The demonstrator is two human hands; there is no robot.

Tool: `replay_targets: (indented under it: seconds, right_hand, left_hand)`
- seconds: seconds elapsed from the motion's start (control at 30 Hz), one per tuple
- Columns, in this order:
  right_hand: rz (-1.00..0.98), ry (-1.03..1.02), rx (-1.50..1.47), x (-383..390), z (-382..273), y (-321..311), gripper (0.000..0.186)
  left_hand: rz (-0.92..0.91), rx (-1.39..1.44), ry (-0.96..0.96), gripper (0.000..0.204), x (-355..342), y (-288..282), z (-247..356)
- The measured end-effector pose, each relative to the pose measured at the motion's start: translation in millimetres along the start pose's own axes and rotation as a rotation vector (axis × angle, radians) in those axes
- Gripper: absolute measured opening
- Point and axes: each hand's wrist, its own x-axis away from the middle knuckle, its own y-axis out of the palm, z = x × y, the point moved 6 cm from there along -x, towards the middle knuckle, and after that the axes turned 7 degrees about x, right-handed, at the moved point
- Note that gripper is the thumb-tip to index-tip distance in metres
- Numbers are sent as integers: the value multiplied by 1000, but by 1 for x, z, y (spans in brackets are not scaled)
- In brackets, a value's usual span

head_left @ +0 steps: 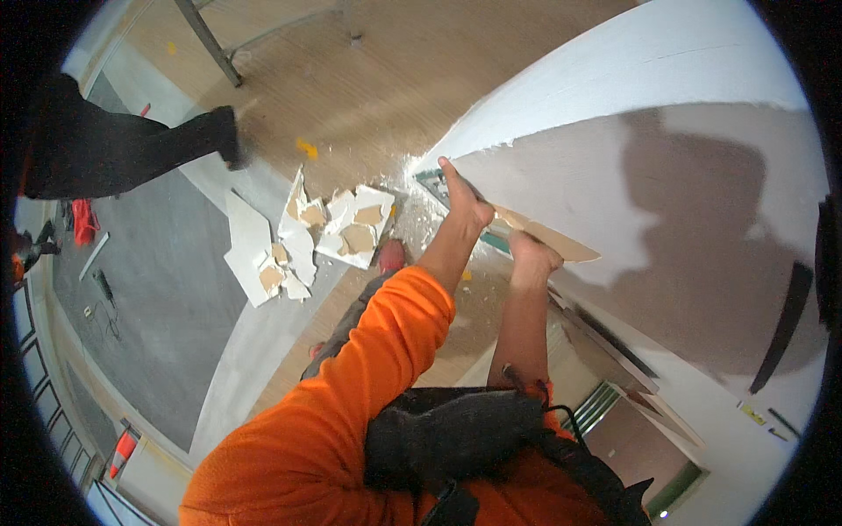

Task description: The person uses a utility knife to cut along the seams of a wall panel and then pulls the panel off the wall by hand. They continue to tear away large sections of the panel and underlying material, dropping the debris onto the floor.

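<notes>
Touching torn wallboard (568, 243) with left grip (467, 206) at one o'clock and right grip (532, 256) at three o'clock; cannot tell how far open.

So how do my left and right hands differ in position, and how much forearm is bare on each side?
Your left hand reaches farther out, near the corner of the wall; your right hand is closer to your body, beside the brown torn strip. The left's orange sleeve comes close to the wrist, while the right forearm is bare much farther back. Both hands are ungloved.
</notes>
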Motion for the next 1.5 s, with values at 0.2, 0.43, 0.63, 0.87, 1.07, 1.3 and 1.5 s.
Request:
replay_targets:
  seconds: [0.2, 0.43, 0.63, 0.87, 1.07, 1.3, 1.5]
  right_hand:
    - [30, 35, 96, 11, 11, -10, 62]
    - [-94, 162, 303, 59, 37, -45, 69]
    - [-337, 293, 517, 113, 63, -53, 75]
    - [-476, 227, 653, 232, 46, -19, 77]
    - [-445, 138, 778, 288, 35, -48, 50]
    - [-611, -231, 953, 326, 1, -65, 30]
    - [-760, -127, 1080, 354, -32, -57, 38]
  left_hand:
    - [46, 9, 15, 84, 23, -11, 7]
    - [84, 65, 157, 76, 92, -46, 45]
    - [218, -360, 408, 53, 188, -35, 101]
    - [133, -1022, 796, 33, 332, -2, 106]
    - [100, -1124, 807, 33, 401, -18, 106]
    - [15, -894, 738, 25, 480, -6, 81]
    - [-68, -1022, 809, 26, 519, -8, 64]
